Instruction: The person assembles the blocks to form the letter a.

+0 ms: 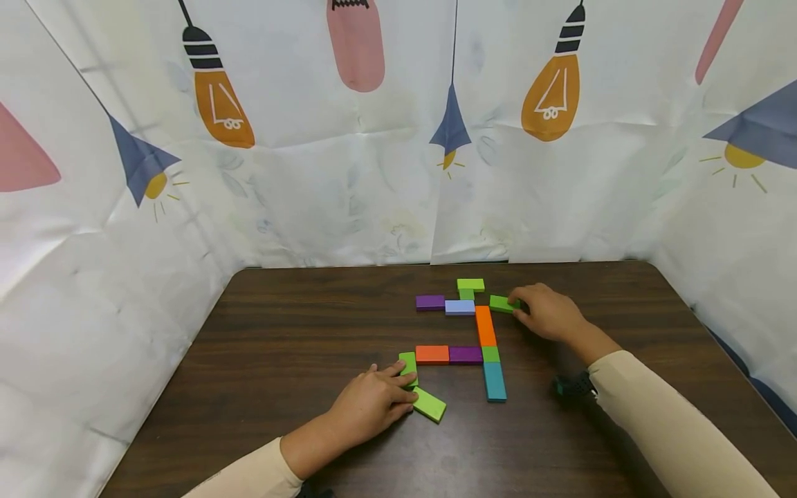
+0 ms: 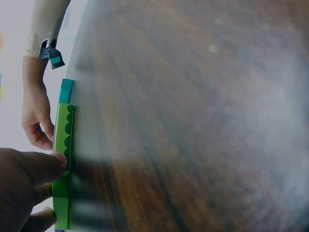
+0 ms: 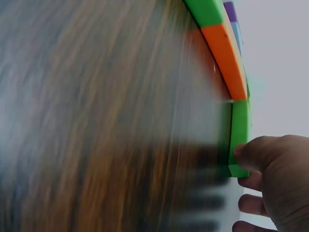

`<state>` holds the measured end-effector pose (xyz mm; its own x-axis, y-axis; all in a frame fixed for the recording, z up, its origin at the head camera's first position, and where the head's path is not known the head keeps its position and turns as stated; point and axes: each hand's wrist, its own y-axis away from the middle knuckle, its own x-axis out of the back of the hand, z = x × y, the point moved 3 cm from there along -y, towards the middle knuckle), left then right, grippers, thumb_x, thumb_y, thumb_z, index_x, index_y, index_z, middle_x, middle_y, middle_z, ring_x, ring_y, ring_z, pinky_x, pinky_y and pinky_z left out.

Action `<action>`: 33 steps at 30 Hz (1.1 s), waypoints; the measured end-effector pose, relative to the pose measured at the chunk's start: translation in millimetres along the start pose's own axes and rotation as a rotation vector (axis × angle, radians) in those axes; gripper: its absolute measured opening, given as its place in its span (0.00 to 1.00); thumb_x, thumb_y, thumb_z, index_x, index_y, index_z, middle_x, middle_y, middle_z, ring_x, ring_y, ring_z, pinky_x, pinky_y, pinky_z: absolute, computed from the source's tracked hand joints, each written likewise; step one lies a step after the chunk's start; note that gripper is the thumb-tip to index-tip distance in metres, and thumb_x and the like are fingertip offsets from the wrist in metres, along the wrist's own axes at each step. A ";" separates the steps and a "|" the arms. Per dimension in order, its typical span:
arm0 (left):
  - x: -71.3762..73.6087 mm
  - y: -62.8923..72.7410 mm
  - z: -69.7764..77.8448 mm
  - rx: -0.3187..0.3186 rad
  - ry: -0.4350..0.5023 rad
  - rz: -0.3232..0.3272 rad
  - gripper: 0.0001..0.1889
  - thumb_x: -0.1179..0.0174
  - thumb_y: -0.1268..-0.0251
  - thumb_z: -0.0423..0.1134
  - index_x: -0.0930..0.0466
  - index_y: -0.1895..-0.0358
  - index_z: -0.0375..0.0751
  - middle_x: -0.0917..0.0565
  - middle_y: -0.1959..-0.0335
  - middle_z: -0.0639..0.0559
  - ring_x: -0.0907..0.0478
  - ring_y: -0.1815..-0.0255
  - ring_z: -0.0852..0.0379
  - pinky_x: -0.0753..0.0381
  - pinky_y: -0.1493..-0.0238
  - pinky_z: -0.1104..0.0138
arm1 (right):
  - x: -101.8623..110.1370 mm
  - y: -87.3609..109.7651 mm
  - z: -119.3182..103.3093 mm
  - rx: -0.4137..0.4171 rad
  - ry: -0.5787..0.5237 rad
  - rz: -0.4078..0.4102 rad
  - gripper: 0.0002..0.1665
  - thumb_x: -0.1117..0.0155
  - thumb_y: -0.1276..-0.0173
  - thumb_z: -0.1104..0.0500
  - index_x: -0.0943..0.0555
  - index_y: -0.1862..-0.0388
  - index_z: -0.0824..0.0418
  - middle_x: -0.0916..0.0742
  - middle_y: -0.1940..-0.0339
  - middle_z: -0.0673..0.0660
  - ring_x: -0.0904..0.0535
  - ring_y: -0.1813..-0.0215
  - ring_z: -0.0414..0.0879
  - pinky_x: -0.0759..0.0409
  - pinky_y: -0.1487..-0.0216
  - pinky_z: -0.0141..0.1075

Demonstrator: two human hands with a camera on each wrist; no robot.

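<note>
Saw white cloth backdrop [image 1: 373, 187] at twelve o'clock, creased, carried round to nine and three. Found printed on it: two orange bulbs [image 1: 225, 104], toward ten and between one and two; blue-grey lampshade [image 1: 451, 117] near one; pink lamp [image 1: 357, 55] between eleven and twelve; faint leaf sprigs [image 1: 235, 187]. Noted dark wood-grain table [image 1: 299, 325] across six, with rounded far corners. Caught soft sheen [image 1: 473, 453] on it near six, bright patch [image 1: 28, 270] on backdrop at nine. Glimpsed dark-blue strip [image 1: 775, 401] beyond table edge between three and four.
</note>
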<state>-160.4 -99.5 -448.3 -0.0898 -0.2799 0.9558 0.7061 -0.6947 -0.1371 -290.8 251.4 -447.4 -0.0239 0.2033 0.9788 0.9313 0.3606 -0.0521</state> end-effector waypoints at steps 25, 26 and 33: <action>-2.9 -0.2 -0.5 0.004 0.006 0.067 0.11 0.28 0.36 0.43 0.08 0.51 0.51 0.16 0.39 0.53 0.26 0.31 0.47 0.22 0.45 0.37 | 21.6 57.1 8.4 0.039 -0.049 0.296 0.19 0.25 0.36 0.54 0.13 0.46 0.55 0.12 0.51 0.56 0.22 0.49 0.53 0.27 0.79 0.37; -2.7 -0.4 -0.3 0.007 0.007 0.062 0.11 0.28 0.35 0.43 0.08 0.51 0.51 0.16 0.39 0.53 0.26 0.31 0.47 0.23 0.45 0.36 | 22.4 58.6 6.1 0.052 -0.055 0.306 0.18 0.24 0.36 0.54 0.12 0.47 0.55 0.12 0.52 0.55 0.21 0.50 0.53 0.27 0.79 0.37; -2.5 -0.8 -0.4 0.006 0.019 0.057 0.11 0.28 0.36 0.42 0.08 0.51 0.50 0.16 0.39 0.52 0.26 0.31 0.47 0.23 0.45 0.36 | 24.2 65.7 -10.8 0.128 -0.064 0.344 0.18 0.23 0.40 0.56 0.11 0.50 0.55 0.12 0.55 0.51 0.21 0.54 0.48 0.25 0.77 0.35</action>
<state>-161.0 -98.4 -450.7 -0.0625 -0.3313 0.9414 0.7147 -0.6732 -0.1895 -226.2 270.2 -424.9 0.2556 0.3876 0.8857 0.8359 0.3717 -0.4039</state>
